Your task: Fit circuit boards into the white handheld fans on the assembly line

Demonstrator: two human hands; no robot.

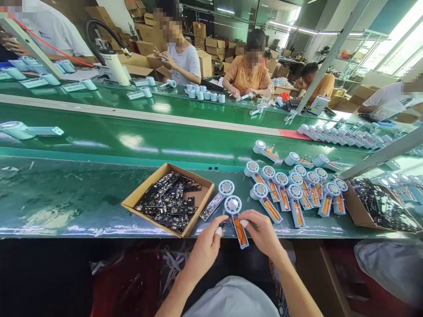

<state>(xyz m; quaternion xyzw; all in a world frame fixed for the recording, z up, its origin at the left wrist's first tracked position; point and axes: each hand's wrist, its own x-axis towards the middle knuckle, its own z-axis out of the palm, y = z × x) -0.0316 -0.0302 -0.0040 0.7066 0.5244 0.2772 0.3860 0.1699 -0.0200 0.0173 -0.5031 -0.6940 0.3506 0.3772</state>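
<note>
A light-blue handheld fan (pixel 233 205) with its handle uncovered lies before me at the bench edge, showing an orange battery and thin wires. My right hand (pixel 262 229) is closed at the upper right of that handle, finger and thumb gripping it. To the left, my left hand (pixel 209 237) pinches the thin dark wires (pixel 226 223) that come out beside the handle. White covers sit on fingertips of both hands. Just behind, another fan (pixel 226 188) has a circuit board (pixel 212 207) on its handle.
On the left stands a cardboard box (pixel 201 210) of black circuit boards. Several open fans (pixel 294 192) lie at right, beside another box (pixel 358 210) of boards. A green conveyor (pixel 148 141) runs behind, carrying a single fan (pixel 16 130). Co-workers sit across it. A metal post (pixel 383 152) slants at right.
</note>
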